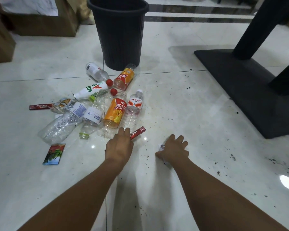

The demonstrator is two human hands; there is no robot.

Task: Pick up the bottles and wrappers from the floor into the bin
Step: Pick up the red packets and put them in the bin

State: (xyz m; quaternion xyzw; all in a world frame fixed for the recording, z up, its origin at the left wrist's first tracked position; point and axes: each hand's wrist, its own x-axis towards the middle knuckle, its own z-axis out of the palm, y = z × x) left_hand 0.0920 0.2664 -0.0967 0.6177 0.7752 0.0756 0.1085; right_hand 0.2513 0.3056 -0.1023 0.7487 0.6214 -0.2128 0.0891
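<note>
I see both hands low on the floor [198, 100], each going for its nearest wrapper, I judge. The left hand [119, 144] curls over the near end of a red stick wrapper [138, 132]; whether it grips, I cannot tell. The right hand [173, 149] lies spread over a small white wrapper [161, 146]. Clear, crumpled bottles [107, 105] lie heaped just before the upright black bin [118, 30].

A black ribbed bin [118, 34] stands upright, mouth open, on the tiled floor [173, 97]. Just before it, empty plastic bottles [113, 114], some clear and some orange-labelled, lie heaped on their sides. A red stick wrapper [40, 106] lies flat left of the heap, and a colourful sachet [54, 154] lies nearer.
</note>
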